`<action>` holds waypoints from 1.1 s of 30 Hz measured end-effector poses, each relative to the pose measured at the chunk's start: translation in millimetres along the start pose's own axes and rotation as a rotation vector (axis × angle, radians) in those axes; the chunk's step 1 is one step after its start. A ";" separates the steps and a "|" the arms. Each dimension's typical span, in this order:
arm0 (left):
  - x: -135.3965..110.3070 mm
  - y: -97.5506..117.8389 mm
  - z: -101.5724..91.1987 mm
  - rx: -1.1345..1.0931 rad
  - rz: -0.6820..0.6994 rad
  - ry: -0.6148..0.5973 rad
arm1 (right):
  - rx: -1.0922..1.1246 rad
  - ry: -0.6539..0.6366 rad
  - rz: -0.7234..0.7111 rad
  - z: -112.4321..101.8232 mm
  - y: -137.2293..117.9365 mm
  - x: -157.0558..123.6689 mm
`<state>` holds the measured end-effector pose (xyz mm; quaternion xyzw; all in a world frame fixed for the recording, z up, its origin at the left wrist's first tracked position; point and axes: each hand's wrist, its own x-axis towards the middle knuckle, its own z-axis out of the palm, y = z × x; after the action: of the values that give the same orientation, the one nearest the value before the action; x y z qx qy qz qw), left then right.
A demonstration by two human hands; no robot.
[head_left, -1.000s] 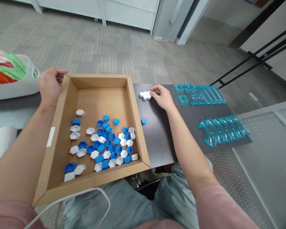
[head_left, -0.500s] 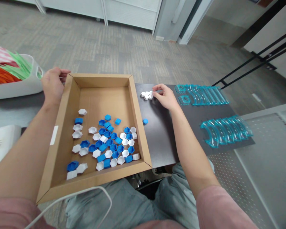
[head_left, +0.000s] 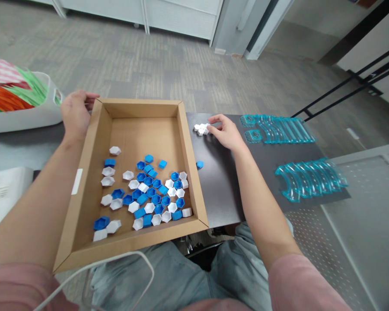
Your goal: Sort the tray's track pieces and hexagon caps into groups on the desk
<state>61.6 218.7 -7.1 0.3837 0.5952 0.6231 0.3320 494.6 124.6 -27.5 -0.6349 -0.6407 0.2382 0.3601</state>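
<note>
Soft, diffuse light; edges stretched

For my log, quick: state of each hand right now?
Left hand: at the cardboard box, far-left corner; grip cannot be told.
Right hand: at white pieces; grip unclear.

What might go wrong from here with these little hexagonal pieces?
The right hand is at the white cluster, so a slight nudge might spread it apart. The lone blue piece lies close beside the cardboard box; if the left hand, at the far left corner, shifts the box, that piece might get pushed.
</note>
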 end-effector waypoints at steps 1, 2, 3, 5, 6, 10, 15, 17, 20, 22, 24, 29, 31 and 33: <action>0.0 -0.3 -0.2 0.007 0.003 -0.002 | -0.009 0.010 -0.007 -0.3 -0.5 0.2; 0.0 -0.4 -0.4 0.014 0.009 -0.006 | -0.020 0.025 -0.020 -1.0 -2.3 0.0; -0.3 -0.4 -0.3 0.019 0.014 -0.008 | -0.031 0.044 -0.041 -1.9 -6.0 -0.7; -1.5 0.5 0.0 0.023 0.023 -0.011 | -0.048 0.086 -0.108 -3.9 -20.4 -5.0; -2.4 1.2 0.2 0.023 0.025 -0.014 | -0.052 0.095 -0.154 -4.4 -31.1 -8.9; -5.5 4.2 0.7 0.009 0.013 -0.023 | -0.064 -0.065 -0.416 2.4 -86.6 -36.1; -3.3 2.9 -0.1 -0.003 0.017 -0.028 | -0.218 -0.439 -0.708 28.9 -132.7 -75.8; -2.0 1.9 -0.4 -0.004 0.027 -0.024 | -0.284 -0.482 -0.719 37.3 -136.8 -85.9; -1.9 1.3 -0.7 -0.013 0.033 -0.040 | -0.354 -0.505 -0.696 42.7 -135.4 -93.5; -2.6 1.2 -0.8 -0.002 0.030 -0.044 | -0.375 -0.520 -0.690 43.1 -133.7 -94.8; -3.0 0.7 -0.9 0.017 0.030 -0.037 | -0.368 -0.533 -0.686 42.3 -132.9 -94.0; 0.2 -2.6 -1.1 0.019 0.034 -0.025 | -0.271 -0.565 -0.651 36.3 -132.7 -85.6; 1.8 -3.6 -1.1 0.018 0.031 -0.020 | -0.225 -0.572 -0.635 33.0 -132.6 -81.2; 2.5 -4.0 -1.2 0.012 0.032 -0.022 | -0.171 -0.556 -0.621 30.8 -131.7 -77.2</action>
<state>59.2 220.5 -10.9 0.4021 0.5888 0.6206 0.3263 381.6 42.6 41.4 -0.3510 -0.8917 0.2265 0.1742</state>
